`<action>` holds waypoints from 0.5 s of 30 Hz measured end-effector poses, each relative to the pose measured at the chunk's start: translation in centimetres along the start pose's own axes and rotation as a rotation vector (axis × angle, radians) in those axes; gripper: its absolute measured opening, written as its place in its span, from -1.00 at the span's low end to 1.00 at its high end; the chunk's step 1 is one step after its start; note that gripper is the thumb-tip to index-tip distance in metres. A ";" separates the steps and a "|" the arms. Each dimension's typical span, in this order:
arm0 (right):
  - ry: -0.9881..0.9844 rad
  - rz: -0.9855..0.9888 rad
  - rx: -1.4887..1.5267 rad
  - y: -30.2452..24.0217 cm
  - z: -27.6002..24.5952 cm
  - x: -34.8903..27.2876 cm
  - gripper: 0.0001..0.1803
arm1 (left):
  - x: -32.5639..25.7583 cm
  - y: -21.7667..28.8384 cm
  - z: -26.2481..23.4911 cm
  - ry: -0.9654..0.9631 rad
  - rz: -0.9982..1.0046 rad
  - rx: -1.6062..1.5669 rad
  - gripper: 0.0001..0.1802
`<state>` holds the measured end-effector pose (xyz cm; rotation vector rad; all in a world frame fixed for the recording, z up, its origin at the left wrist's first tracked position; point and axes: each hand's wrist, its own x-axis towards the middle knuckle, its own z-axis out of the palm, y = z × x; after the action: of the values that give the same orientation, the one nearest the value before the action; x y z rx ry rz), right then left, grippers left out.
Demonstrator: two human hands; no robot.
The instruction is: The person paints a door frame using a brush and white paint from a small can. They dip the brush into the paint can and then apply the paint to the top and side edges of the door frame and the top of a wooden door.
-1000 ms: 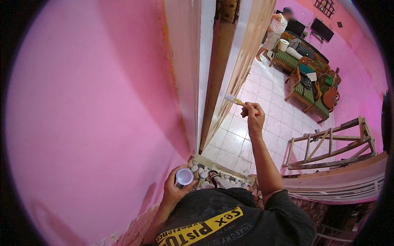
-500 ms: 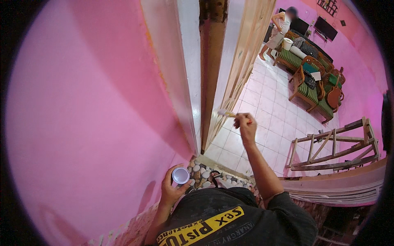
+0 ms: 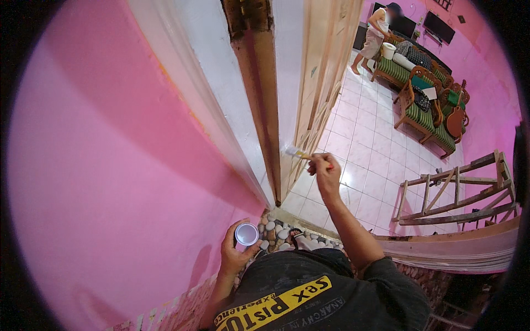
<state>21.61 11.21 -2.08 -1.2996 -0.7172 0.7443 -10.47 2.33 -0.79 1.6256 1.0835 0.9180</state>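
Observation:
My left hand (image 3: 234, 255) is wrapped round a small white paint cup (image 3: 247, 234), held upright beside the pink wall. Whitish paint shows inside it. In my right hand (image 3: 326, 170) is a paintbrush (image 3: 301, 155), gripped by its handle, with a bit of red showing at the fingers. Its pale bristles point left and lie at the edge of the door frame (image 3: 287, 105); whether they press on it I cannot tell. White covers part of that frame, while a bare brown strip (image 3: 256, 83) runs down its middle.
Pink wall (image 3: 110, 165) fills the left. Beyond the doorway lies a white tiled floor (image 3: 353, 138), with green-striped wooden chairs (image 3: 422, 118), a guitar (image 3: 456, 121) and a wooden trestle (image 3: 458, 190). Another person (image 3: 375, 38) stands at the back. Pebble-patterned flooring (image 3: 270, 231) is below me.
The view has shifted, and the door frame leans further left. My right hand has moved slightly left with the paintbrush. The far person has turned and bends toward the chairs.

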 end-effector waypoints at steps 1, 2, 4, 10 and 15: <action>-0.031 0.031 0.003 0.9 0.5 -0.1 -0.72 | 0.1 0.0 0.2 0.004 -0.002 -0.022 -0.24; -0.028 0.074 0.029 0.3 1.6 -0.5 -0.73 | 0.1 0.0 0.2 0.010 -0.008 -0.040 -0.25; -0.063 -0.003 0.083 -1.1 3.1 -0.5 -0.74 | 0.3 0.4 0.3 0.002 -0.003 -0.034 -0.25; -0.030 -0.091 0.218 -5.3 2.4 -1.6 -0.75 | 0.4 0.5 0.2 0.001 -0.017 -0.030 -0.26; -0.014 0.034 0.030 0.1 0.8 -1.1 -0.73 | 0.6 0.6 0.7 0.000 -0.022 -0.035 -0.26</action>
<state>20.33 10.81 -2.16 -1.2826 -0.6948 0.7896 -9.53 2.65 -0.39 1.5821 1.0782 0.9178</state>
